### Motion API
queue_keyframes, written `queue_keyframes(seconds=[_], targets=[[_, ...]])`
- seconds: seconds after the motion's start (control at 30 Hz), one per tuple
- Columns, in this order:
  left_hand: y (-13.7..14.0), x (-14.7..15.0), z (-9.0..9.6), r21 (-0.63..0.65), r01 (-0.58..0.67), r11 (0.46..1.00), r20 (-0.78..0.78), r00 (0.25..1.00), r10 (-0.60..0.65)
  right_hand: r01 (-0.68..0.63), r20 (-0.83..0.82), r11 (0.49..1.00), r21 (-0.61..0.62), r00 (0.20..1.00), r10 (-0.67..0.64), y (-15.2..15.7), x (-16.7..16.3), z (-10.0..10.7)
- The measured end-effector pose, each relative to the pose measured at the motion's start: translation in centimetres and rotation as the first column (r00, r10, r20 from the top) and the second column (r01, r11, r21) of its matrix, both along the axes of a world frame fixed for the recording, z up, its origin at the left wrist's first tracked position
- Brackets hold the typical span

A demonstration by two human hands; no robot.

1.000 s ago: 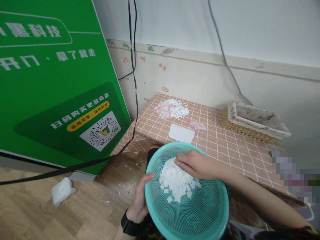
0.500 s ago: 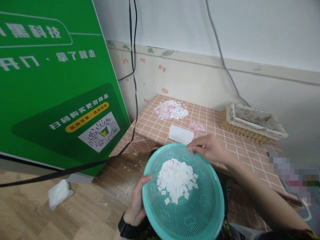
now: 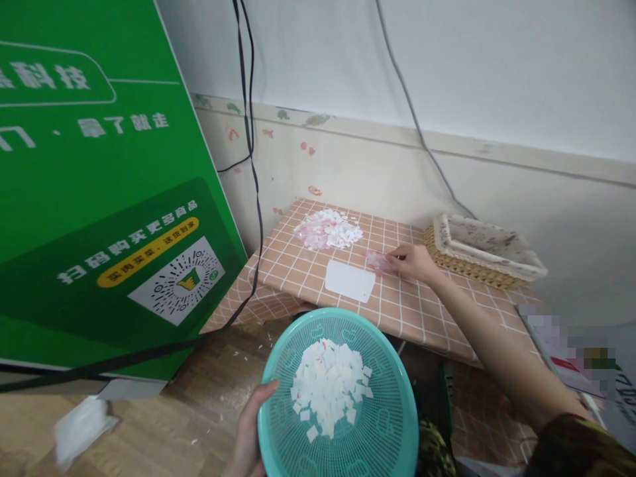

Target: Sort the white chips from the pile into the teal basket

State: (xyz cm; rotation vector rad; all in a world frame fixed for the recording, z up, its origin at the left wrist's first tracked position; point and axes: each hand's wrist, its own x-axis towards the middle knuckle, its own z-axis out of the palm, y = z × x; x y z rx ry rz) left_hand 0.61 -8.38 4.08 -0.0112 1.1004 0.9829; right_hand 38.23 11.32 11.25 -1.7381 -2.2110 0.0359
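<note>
Green panel (image 3: 99, 169) cropped at left, your left hand (image 3: 251, 424) clamped on teal colander (image 3: 397, 424), bottom cut off, white chips (image 3: 328, 384) inside, checked-cloth bench (image 3: 288, 271) beyond, pink film (image 3: 376, 261) on it, your right hand (image 3: 415, 260) touching film, pinch unclear, pixelated patch (image 3: 561, 348) far right.

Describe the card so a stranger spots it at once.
Find the checked table by the wall. Near its front edge, just beyond the colander in the left hand, lies the card. It is a single flat white piece with rounded corners, unlike the heap of many small bits behind it.
</note>
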Motion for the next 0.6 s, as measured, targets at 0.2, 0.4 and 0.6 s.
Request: queue_keyframes(seconds=[0.2,0.4,0.6], targets=[[0.2,0.1,-0.2,-0.068,-0.018,0.998,0.009,1.0,0.018,-0.079,0.051,0.985,0.153,0.996,0.072,-0.6,-1.4,-1.0],[0.2,0.1,0.3,-0.111,-0.042,0.993,0.01,0.999,0.043,-0.329,0.094,0.934,0.14,0.943,0.319,1.5,-4.3,-3.5],[0.5,-0.7,-0.9,-0.197,-0.028,0.98,0.041,0.998,0.037,-0.364,0.012,0.926,0.102,0.931,0.364,3.3,-3.3,-4.7]])
